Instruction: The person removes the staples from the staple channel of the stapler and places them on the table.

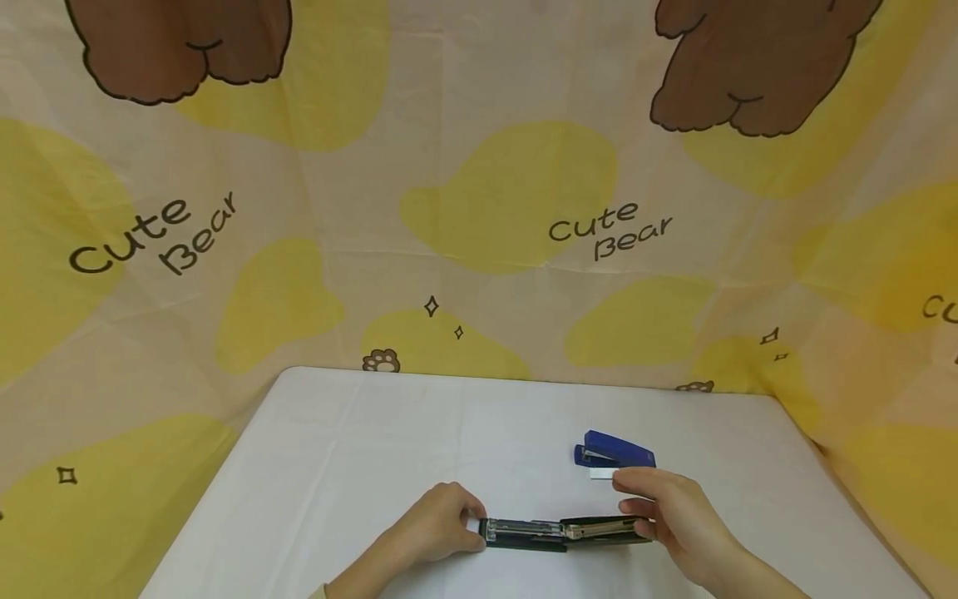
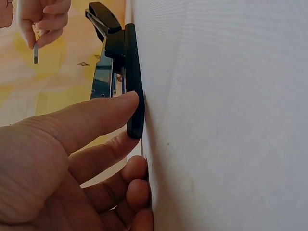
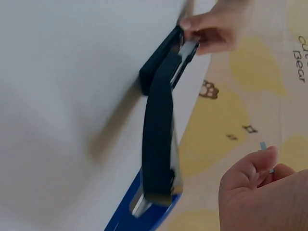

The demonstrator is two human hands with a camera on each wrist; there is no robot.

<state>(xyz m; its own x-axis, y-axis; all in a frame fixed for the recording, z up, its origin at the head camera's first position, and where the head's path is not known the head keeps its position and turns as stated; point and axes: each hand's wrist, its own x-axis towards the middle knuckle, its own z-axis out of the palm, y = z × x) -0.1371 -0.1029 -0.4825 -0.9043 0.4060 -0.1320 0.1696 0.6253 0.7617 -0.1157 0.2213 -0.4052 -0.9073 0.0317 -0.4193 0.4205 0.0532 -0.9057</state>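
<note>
A black stapler lies folded wide open on the white table, its metal inside facing up. My left hand grips the end of its base, thumb on the near side and fingers on the far side; in the left wrist view the thumb presses along the black base. Above the stapler's other half, my right hand pinches a short, pale strip of staples between thumb and fingers. The strip sticks out past the fingertips in the right wrist view.
Behind the right hand stands a blue stapler, its front end gaping a little. A patterned cloth with bear prints hangs behind and beside the white table.
</note>
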